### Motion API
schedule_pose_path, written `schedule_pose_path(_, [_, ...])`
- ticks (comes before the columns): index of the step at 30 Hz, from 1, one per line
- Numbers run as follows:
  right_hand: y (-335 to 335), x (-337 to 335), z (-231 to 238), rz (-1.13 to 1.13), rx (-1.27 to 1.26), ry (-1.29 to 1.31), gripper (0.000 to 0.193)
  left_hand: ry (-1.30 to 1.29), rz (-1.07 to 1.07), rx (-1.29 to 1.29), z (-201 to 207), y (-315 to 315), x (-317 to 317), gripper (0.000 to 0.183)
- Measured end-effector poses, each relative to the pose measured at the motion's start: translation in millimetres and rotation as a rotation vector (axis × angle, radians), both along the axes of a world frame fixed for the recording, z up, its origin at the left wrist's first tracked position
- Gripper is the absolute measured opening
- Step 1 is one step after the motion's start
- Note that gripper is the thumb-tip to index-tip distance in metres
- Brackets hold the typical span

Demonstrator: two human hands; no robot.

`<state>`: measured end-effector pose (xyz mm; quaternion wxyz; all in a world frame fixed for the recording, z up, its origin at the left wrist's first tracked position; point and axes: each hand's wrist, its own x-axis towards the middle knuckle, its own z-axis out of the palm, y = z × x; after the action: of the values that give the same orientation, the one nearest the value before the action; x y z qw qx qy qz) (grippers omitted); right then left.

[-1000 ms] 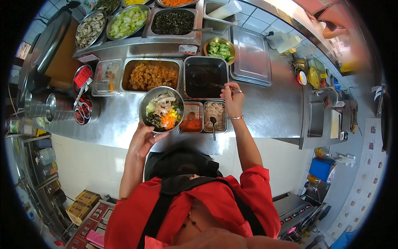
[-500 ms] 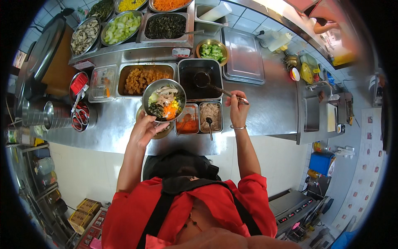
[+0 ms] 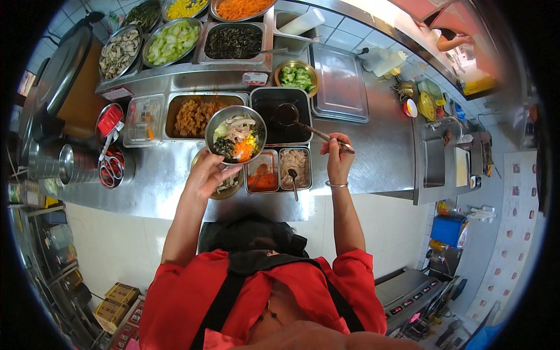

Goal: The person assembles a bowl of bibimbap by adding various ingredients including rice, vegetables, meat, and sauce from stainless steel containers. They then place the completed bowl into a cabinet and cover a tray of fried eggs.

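My left hand (image 3: 208, 171) grips a metal bowl (image 3: 216, 115) by its near side, fingers beneath and thumb at the rim. Shredded carrot, corn, seaweed, mushroom, pale meat and green vegetable fill the bowl in separate heaps. With its fingers wrapped around the handle, my right hand (image 3: 338, 156) holds a ladle (image 3: 315, 130). The ladle's head lies inside a deep tray of dark sauce (image 3: 270, 110), beside the bowl's right edge. Below that tray are a tub of red sauce (image 3: 262, 179) and a tub of shredded meat (image 3: 294, 158) with a black spoon in it.
Behind the bowl sits a tray of brown cooked meat (image 3: 192, 114). Scissors (image 3: 112, 166) and metal cups (image 3: 73, 163) stand at the left. Raised trays hold mushrooms (image 3: 121, 51), sliced greens (image 3: 173, 42) and seaweed (image 3: 233, 41). Lidded trays (image 3: 340, 79) occupy the back right.
The bowl in my left hand has shifted slightly right, nearer the dark sauce tray. My right hand has dipped a little lower with the ladle, whose head stays in that tray.
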<state>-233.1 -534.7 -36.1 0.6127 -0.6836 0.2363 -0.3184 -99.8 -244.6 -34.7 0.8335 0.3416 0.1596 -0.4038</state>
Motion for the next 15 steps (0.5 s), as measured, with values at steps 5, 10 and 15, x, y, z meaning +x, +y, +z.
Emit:
schedule_pose_path(5, [-2, 0, 9, -0.024, 0.118, -0.015, 0.013, 0.014, -0.022, 0.032, -15, 2, 4, 0.049])
schedule_pose_path(10, [-2, 2, 27, -0.009, 0.046, -0.002, 0.012, 0.037, 0.005, 0.015, -12, -7, 6, 0.046])
schedule_pose_path(15, [0, 4, 44, -0.005, 0.052, -0.005, 0.011, 0.059, 0.011, -0.019, -19, -12, 11, 0.049])
